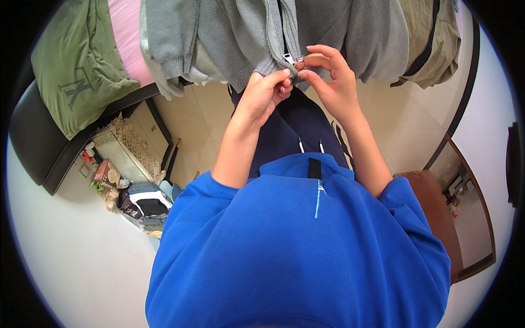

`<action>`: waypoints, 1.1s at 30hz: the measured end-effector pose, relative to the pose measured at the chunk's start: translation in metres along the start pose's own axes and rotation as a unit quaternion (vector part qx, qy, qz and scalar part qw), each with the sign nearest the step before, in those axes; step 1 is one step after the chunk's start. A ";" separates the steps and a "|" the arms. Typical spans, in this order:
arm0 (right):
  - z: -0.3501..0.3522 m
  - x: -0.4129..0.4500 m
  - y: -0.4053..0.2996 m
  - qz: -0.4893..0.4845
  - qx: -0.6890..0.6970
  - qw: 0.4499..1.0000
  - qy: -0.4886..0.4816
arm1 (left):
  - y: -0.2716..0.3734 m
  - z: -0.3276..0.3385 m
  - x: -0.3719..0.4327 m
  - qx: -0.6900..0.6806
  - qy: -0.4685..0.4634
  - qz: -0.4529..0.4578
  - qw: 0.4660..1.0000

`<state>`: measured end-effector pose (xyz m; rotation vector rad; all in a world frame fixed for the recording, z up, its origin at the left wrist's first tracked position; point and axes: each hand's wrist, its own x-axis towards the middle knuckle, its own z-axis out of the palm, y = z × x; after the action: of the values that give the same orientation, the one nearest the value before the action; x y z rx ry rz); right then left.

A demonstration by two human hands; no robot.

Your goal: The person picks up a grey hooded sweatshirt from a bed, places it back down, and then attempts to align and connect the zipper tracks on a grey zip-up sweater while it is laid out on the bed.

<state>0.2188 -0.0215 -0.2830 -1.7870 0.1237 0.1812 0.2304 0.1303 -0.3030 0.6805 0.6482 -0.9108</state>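
Observation:
A grey knitted zip-up cardigan (229, 37) hangs before me over the near edge of the bed. My left hand (266, 92) pinches the ribbed lower end of its front opening between thumb and fingers. Just above the fingertips sits a metal zip slider with its pull tab (288, 58). My right hand (334, 80) is close beside it, fingers curled and thumb apart from the upper fingers. Its fingertips are at the other zip edge, near a small shiny piece (300, 60). Whether they grip it is unclear. The metal zip teeth (268, 24) run upward from there.
A green pillow (82, 78) and pink bedding (129, 39) lie left on the black-framed bed. Khaki clothing (434, 49) hangs right. Lower left, a side table (123, 158) stands near folded clothes (147, 201) and a box (106, 172). A brown-framed mirror (471, 213) is at right.

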 end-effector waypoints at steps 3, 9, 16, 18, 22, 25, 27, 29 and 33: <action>0.001 -0.003 0.001 0.023 0.041 0.998 -0.029 | 0.002 0.000 0.001 -0.047 -0.017 -0.007 0.999; 0.000 -0.010 0.012 0.046 0.049 0.996 -0.055 | 0.004 0.001 0.003 -0.007 -0.031 0.012 0.999; 0.003 -0.005 0.006 0.055 0.027 0.997 -0.043 | 0.005 -0.009 0.005 0.089 -0.056 0.030 0.994; 0.005 -0.004 0.003 0.059 0.026 0.997 -0.040 | 0.004 -0.012 0.007 0.091 -0.060 0.040 0.993; 0.007 -0.003 0.001 0.100 0.040 0.993 -0.042 | 0.012 -0.012 0.005 0.100 -0.073 0.023 0.992; 0.008 0.000 0.000 0.121 0.047 0.990 -0.054 | 0.013 -0.015 0.006 0.105 -0.082 0.020 0.991; 0.010 0.002 -0.003 0.134 0.047 0.988 -0.067 | 0.012 -0.023 0.008 0.102 -0.093 0.016 0.990; 0.013 0.002 -0.008 0.148 0.039 0.986 -0.059 | 0.012 -0.028 0.011 0.099 -0.105 0.012 0.989; 0.016 -0.005 -0.004 0.130 0.031 0.990 -0.051 | 0.017 -0.029 0.012 0.159 -0.129 0.000 0.979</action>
<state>0.2142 -0.0045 -0.2816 -1.6914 0.2855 0.4511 0.2446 0.1545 -0.3257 0.8282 0.2736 -1.0936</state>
